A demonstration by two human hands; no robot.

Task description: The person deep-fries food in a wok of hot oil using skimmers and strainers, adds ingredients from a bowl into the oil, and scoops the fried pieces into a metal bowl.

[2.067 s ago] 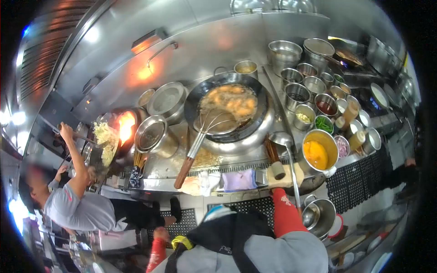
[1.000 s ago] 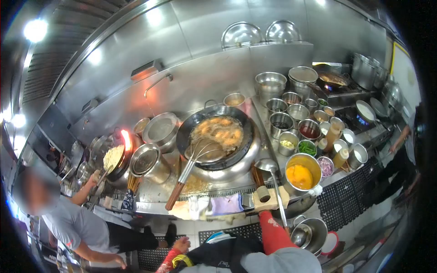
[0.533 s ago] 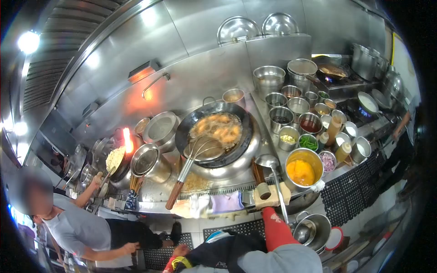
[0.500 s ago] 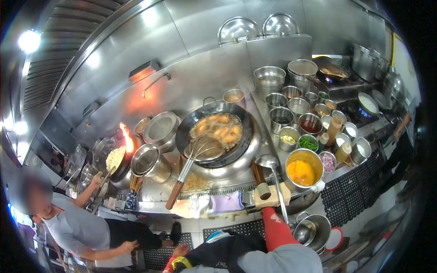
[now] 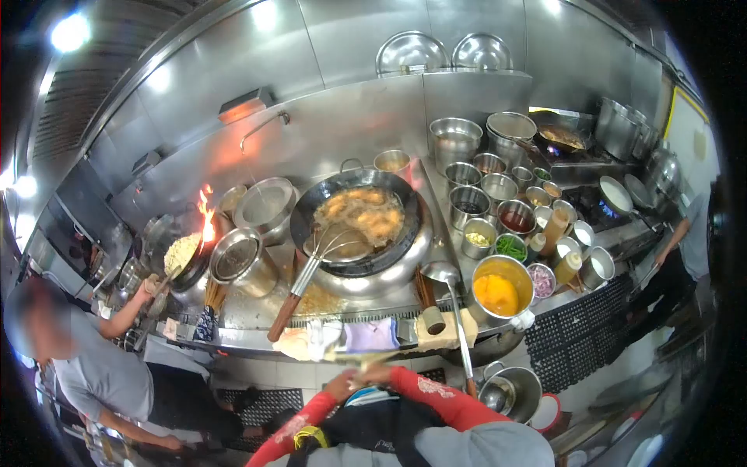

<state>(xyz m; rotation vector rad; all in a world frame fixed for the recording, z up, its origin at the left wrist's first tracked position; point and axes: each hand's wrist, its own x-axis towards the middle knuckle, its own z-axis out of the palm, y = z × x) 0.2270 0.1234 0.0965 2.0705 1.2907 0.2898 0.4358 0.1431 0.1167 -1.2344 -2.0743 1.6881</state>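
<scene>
1. Left hand (image 5: pixel 340 385) and right hand (image 5: pixel 378 375) close together, low before the body; fingers curled and blurred, so cannot tell how far open or how firmly gripping.
2. At and just beyond the fingers: pale strip (image 5: pixel 366 359), too blurred to identify; probably light, stiffness unclear, likely easiest held near its middle.
3. Left of the fingers: open room above the tiled floor (image 5: pixel 288 375).
4. Just past the fingers: lavender cloth (image 5: pixel 372 336), soft-looking, along the edge of the bench (image 5: pixel 245 311).
5. To the right, ladle (image 5: pixel 461 331), handle overhanging that edge; ahead-left, wire skimmer (image 5: pixel 309 274), likewise.
6. Farther ahead: wok (image 5: pixel 307 204) of bubbling oil.
</scene>
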